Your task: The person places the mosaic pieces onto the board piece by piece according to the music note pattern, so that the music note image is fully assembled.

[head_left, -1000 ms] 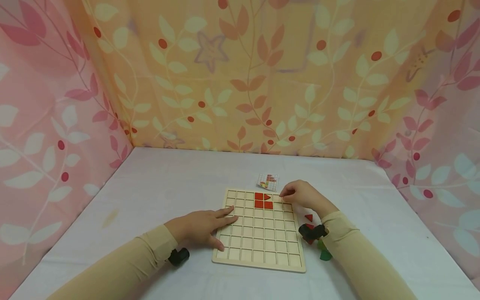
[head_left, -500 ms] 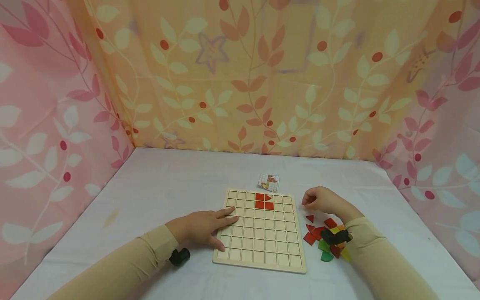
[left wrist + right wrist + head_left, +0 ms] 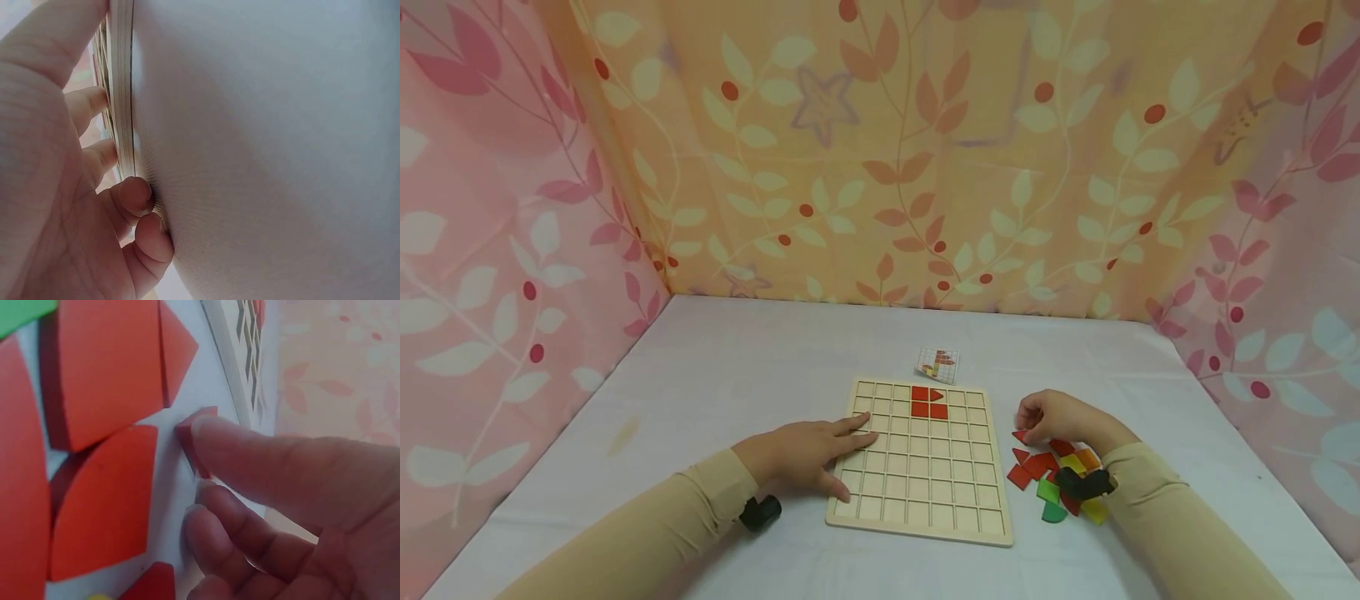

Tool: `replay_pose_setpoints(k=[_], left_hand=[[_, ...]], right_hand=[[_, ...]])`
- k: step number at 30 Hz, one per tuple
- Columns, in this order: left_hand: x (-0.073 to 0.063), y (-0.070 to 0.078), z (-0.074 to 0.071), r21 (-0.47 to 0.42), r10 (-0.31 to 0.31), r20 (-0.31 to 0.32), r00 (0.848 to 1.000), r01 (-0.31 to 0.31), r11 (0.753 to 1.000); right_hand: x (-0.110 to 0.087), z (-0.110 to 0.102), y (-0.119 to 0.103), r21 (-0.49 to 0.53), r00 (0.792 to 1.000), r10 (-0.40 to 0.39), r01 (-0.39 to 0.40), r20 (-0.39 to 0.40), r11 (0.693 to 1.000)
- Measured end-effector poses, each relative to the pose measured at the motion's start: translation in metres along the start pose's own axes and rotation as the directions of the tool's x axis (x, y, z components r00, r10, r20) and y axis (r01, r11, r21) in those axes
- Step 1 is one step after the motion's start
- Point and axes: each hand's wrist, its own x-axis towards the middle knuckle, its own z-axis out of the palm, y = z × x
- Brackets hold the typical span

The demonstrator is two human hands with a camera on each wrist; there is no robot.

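Note:
A wooden grid board [image 3: 917, 483] lies in front of me. Three red squares [image 3: 919, 409] and a red triangle [image 3: 936, 395] fill cells near its far edge. My left hand [image 3: 797, 454] rests on the board's left side with fingers spread; in the left wrist view, two fingertips [image 3: 153, 240] sit below the board's edge [image 3: 124, 94]. Right of the board, my right hand [image 3: 1063, 417] pinches a small red triangle block [image 3: 187, 436] at the tabletop, thumb on its side and the other fingers curled beneath.
Close to the right hand lies a pile of red, orange, yellow and green blocks, among them a green one [image 3: 1054, 512] and a red square [image 3: 1019, 477]. A small pattern card [image 3: 937, 364] lies beyond the board. Patterned cloth walls [image 3: 880, 167] enclose the white table [image 3: 760, 342].
My right hand has moved from the board's far right corner, rightward and nearer, to the loose red triangle beside the pile. The left hand has stayed on the board.

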Motion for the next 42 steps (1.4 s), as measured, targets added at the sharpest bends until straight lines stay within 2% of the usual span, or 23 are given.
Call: replay_pose_setpoints(k=[7, 16, 21, 29, 34, 38, 42], left_hand=[[0.002, -0.001, 0.001, -0.005, 0.003, 0.009, 1.0, -0.003, 1.0], [0.003, -0.001, 0.0, 0.001, -0.003, 0.015, 1.0, 0.003, 1.0], [0.002, 0.0, -0.001, -0.004, -0.001, 0.012, 1.0, 0.001, 1.0], [0.0, 0.002, -0.001, -0.015, -0.013, 0.005, 1.0, 0.014, 1.0], [0.0, 0.001, 0.0, -0.014, -0.011, 0.005, 1.0, 0.011, 1.0], [0.0, 0.001, -0.001, -0.007, -0.002, 0.004, 1.0, 0.002, 1.0], [-0.001, 0.001, -0.002, -0.007, 0.001, 0.004, 1.0, -0.001, 1.0]], right_hand=[[0.001, 0.001, 0.0, 0.0, 1.0, 0.01, -0.01, 0.011, 1.0], [0.002, 0.001, -0.003, -0.014, 1.0, -0.024, 0.025, 0.019, 1.0], [0.003, -0.002, -0.009, 0.024, 1.0, 0.003, -0.003, 0.028, 1.0], [0.012, -0.001, -0.024, 0.089, 0.997, -0.062, 0.066, -0.049, 0.994], [0.021, 0.004, -0.035, 0.134, 0.996, -0.057, 0.066, -0.067, 0.989], [0.027, 0.011, -0.044, 0.156, 0.992, -0.081, 0.095, -0.093, 0.983], [0.033, 0.019, -0.052, 0.147, 0.987, -0.092, 0.111, -0.131, 0.983]])
